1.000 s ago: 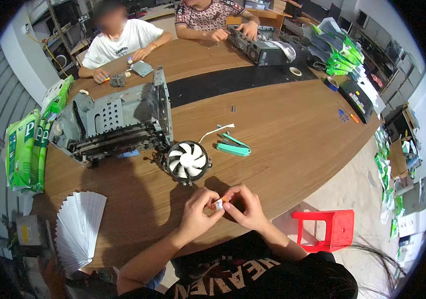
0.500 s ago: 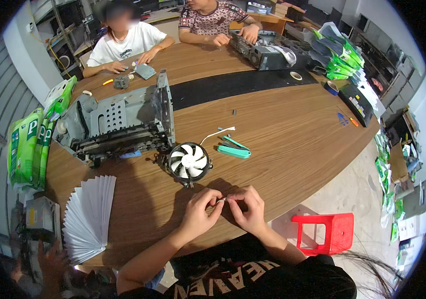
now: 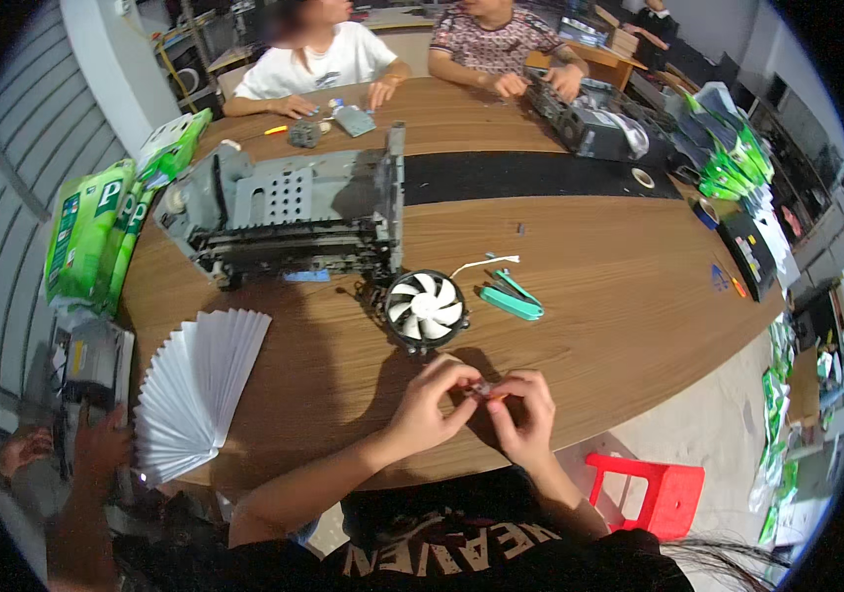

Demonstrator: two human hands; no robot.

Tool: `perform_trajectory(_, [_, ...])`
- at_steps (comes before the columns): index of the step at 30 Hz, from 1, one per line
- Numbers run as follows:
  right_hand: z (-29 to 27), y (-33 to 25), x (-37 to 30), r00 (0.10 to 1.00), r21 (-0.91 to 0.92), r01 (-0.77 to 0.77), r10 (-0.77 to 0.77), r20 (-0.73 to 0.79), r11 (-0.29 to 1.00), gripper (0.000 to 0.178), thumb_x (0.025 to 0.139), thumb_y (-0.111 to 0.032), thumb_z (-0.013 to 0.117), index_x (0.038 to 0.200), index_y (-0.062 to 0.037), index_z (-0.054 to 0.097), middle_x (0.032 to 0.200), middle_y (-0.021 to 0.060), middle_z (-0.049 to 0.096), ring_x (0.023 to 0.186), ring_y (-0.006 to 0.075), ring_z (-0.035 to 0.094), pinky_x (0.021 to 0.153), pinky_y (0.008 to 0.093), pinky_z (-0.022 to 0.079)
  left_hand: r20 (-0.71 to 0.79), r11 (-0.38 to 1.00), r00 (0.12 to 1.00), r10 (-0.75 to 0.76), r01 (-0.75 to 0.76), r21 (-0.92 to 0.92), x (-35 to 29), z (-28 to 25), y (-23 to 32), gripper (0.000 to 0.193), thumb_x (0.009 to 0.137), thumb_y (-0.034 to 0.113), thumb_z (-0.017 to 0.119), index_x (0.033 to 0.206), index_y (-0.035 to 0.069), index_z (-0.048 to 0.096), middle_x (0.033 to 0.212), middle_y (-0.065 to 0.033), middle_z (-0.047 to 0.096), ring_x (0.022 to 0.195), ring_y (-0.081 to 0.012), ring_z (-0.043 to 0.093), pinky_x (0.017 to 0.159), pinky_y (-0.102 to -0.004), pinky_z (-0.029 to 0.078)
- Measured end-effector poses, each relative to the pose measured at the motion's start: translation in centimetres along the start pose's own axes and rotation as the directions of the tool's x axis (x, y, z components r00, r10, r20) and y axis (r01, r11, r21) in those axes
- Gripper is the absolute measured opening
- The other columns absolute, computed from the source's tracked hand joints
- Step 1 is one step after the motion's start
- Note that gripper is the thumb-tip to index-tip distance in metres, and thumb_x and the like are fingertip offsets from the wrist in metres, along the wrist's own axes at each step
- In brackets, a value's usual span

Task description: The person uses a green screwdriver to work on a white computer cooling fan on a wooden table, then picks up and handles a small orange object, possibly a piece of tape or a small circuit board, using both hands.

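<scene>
Close to the table's near edge, my left hand [image 3: 434,407] and my right hand [image 3: 523,412] meet with fingertips pinched together. Between them is a small pale piece [image 3: 482,389], too small and too covered by fingers to name. Just beyond my left hand lies a round cooling fan [image 3: 425,306] with white blades and a black frame. A thin white cable [image 3: 481,262] runs from it toward the right. A teal folding tool [image 3: 513,302], partly opened, rests right of the fan.
A grey printer chassis [image 3: 293,202] stands left of the fan. A white pleated paper fan [image 3: 200,385] and green packs [image 3: 86,237] lie at the left. Two people sit across the table [image 3: 619,296]; another's hands [image 3: 101,439] show lower left. A red stool [image 3: 673,498] stands at right.
The view has shifted, so the table's things appear further right. My hands stay together at the pinched piece, with slightly altered fingers. The person in white has turned and moved a hand.
</scene>
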State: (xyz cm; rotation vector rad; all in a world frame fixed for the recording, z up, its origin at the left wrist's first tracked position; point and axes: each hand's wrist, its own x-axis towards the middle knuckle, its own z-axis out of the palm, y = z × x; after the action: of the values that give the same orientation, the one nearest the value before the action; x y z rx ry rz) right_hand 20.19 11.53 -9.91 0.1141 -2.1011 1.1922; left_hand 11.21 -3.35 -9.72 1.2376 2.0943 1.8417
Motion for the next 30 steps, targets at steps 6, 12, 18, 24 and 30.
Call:
perform_trajectory(6, [0.1, 0.9, -1.2, 0.973, 0.244, -0.188, 0.215, -0.089, 0.951, 0.015, 0.087, 0.003, 0.06, 0.102, 0.0022, 0.057, 0.101, 0.0157, 0.061, 0.089, 0.0209, 0.06, 0.079, 0.03, 0.049, 0.077, 0.996, 0.997, -0.027, 0.034, -0.086, -0.3, 0.6, -0.1, 0.021, 0.083, 0.003, 0.07, 0.103, 0.0, 0.063, 0.098, -0.0098, 0.059, 0.081, -0.0153, 0.062, 0.07, -0.028, 0.052])
perform_trajectory(12, [0.1, 0.3, -1.1, 0.981, 0.234, -0.17, 0.186, -0.047, 0.957, 0.013, 0.089, 0.002, 0.059, 0.102, 0.0028, 0.056, 0.102, 0.0165, 0.064, 0.09, 0.0204, 0.062, 0.08, 0.0299, 0.051, 0.084, 1.0, 0.996, -0.018, 0.016, 0.018, -0.4, 0.2, -0.1, 0.023, 0.085, 0.011, 0.07, 0.105, 0.004, 0.06, 0.096, -0.0085, 0.06, 0.075, -0.0187, 0.063, 0.067, -0.0317, 0.052])
perform_trajectory(18, [0.2, 0.8, -1.4, 0.976, 0.242, -0.205, 0.216, -0.019, 0.948, 0.014, 0.091, 0.002, 0.057, 0.105, 0.003, 0.057, 0.103, 0.017, 0.065, 0.094, 0.0202, 0.064, 0.082, 0.0309, 0.051, 0.076, 0.998, 0.997, 0.015, -0.02, 0.065, -0.7, 0.4, -0.8, 0.026, 0.086, 0.014, 0.069, 0.106, 0.003, 0.059, 0.096, -0.01, 0.06, 0.08, -0.0244, 0.063, 0.07, -0.0351, 0.052])
perform_trajectory(24, [0.5, 0.8, -1.0, 0.966, 0.205, -0.252, 0.26, -0.01, 0.946, 0.019, 0.091, 0.001, 0.057, 0.111, 0.0022, 0.057, 0.102, 0.0155, 0.066, 0.093, 0.0186, 0.064, 0.083, 0.0293, 0.05, -0.031, 0.973, 0.988, 0.153, -0.145, 0.18, -0.9, 0.7, -1.1, 0.024, 0.089, 0.015, 0.065, 0.107, 0.002, 0.057, 0.101, -0.0135, 0.058, 0.091, -0.0318, 0.061, 0.076, -0.0392, 0.05])
perform_trajectory(30, [0.2, 1.0, -1.0, 0.929, 0.107, -0.371, 0.369, 0.04, 0.922, 0.013, 0.09, -0.002, 0.062, 0.102, 0.0021, 0.063, 0.094, 0.011, 0.065, 0.087, 0.0159, 0.062, 0.077, 0.027, 0.048, 0.038, 0.983, 0.996, 0.085, -0.09, 0.16, -1.1, 0.5, -1.5, 0.024, 0.09, 0.014, 0.062, 0.109, 0.002, 0.054, 0.102, -0.0145, 0.057, 0.091, -0.0344, 0.059, 0.078, -0.0414, 0.049])
